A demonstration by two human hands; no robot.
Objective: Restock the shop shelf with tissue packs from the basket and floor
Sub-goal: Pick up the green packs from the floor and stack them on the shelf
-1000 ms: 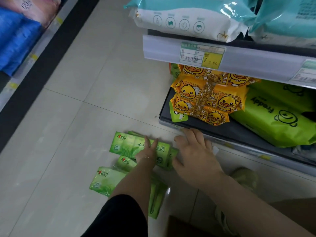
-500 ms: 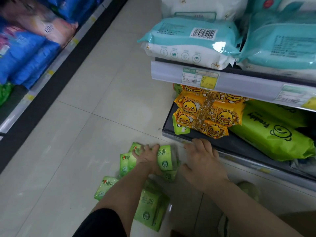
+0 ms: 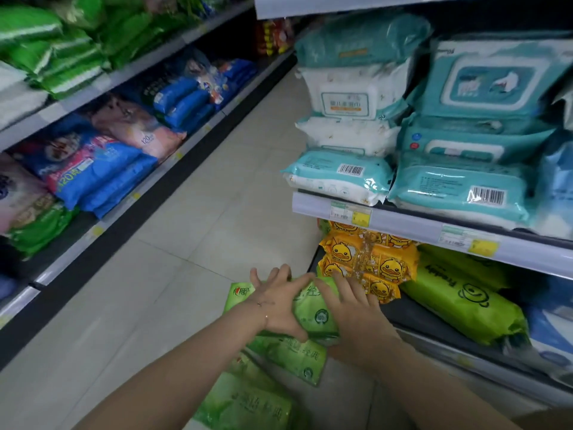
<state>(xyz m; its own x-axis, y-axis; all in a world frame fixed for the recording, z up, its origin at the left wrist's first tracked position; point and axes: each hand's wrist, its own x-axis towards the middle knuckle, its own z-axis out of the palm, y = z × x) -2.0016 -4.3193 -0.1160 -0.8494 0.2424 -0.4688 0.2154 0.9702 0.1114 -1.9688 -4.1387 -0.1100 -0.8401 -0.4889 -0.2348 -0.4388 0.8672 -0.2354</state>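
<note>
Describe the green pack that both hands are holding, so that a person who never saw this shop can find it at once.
Start at the bottom shelf on the right, where yellow duck packs are stacked at its left end. Just in front of them, the left hand and right hand hold one green tissue pack. Unlike the other green packs lying nearer the camera, it is gripped from both sides.

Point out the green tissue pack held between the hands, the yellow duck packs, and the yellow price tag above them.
green tissue pack [image 3: 313,308]: head view, on its printed front face.
yellow duck packs [image 3: 369,259]: head view, on the top pack's front.
yellow price tag [image 3: 361,217]: head view, on the tag's yellow patch.
</note>
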